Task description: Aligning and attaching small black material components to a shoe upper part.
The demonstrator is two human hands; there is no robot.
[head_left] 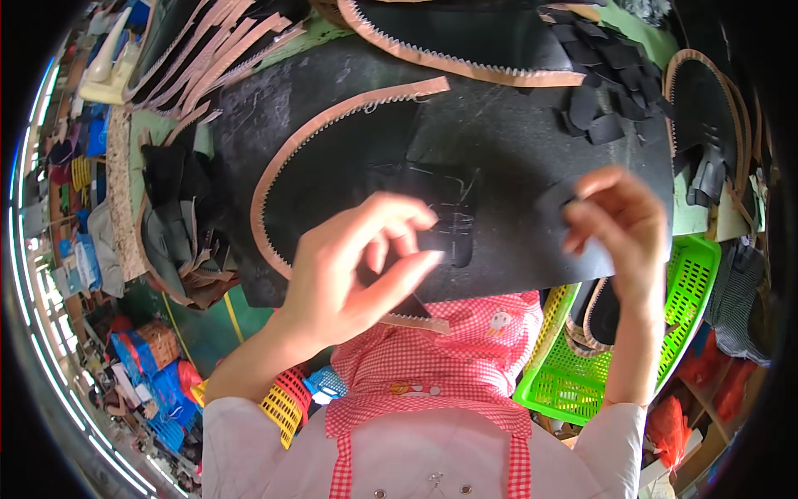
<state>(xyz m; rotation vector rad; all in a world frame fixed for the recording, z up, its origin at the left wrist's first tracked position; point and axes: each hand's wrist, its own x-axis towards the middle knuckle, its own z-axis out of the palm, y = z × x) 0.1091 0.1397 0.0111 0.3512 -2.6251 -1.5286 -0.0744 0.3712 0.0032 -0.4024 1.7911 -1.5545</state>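
A curved black shoe upper piece (332, 175) lies on the dark work board (515, 150). A tan strip (270, 179) with a zigzag toothed edge borders it. Over its right part hovers my left hand (349, 266), thumb and fingers apart, with nothing seen between them. My right hand (619, 216), slightly blurred, pinches a small black patch (555, 200) above the right side of the board. Part of the upper is hidden under my left hand and wrist. Pale marks (453, 220) show on the black surface just right of my left fingertips.
Loose black patches (607, 83) are heaped at the far right. Another tan-edged upper (465, 41) lies at the back. Tan-edged pieces are stacked at far left (224, 50) and right (706, 108). A green basket (686, 291) stands by my right arm; dark pieces (183, 224) lie left.
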